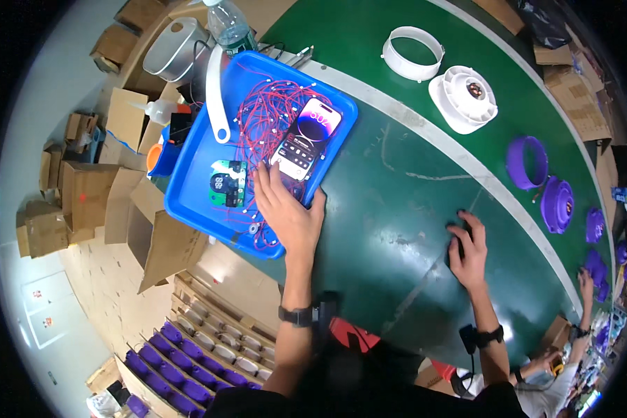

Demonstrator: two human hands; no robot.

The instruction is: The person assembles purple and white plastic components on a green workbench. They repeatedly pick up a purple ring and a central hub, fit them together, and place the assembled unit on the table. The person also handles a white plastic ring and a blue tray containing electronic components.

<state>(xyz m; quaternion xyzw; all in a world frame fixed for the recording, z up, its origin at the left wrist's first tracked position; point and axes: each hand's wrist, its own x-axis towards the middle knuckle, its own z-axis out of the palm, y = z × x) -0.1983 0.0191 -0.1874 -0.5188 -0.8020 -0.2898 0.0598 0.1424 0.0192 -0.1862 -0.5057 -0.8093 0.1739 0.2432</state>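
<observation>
My left hand reaches over the right rim of a blue tray, its fingers stretched out near the lower end of a lit phone. Whether the fingertips touch the phone or the wires, I cannot tell. The phone lies on a tangle of red wires with small white connectors. Beside the wires sit green circuit boards with a dark display. A white curved strip lies across the tray's far left rim. My right hand rests on the green table, fingers loosely bent and apart, holding nothing.
A white ring and white fan housing stand beyond a pale strip, with purple rings and housings further right. A bottle is behind the tray. Cardboard boxes and purple parts fill the left floor. Another person's hand shows far right.
</observation>
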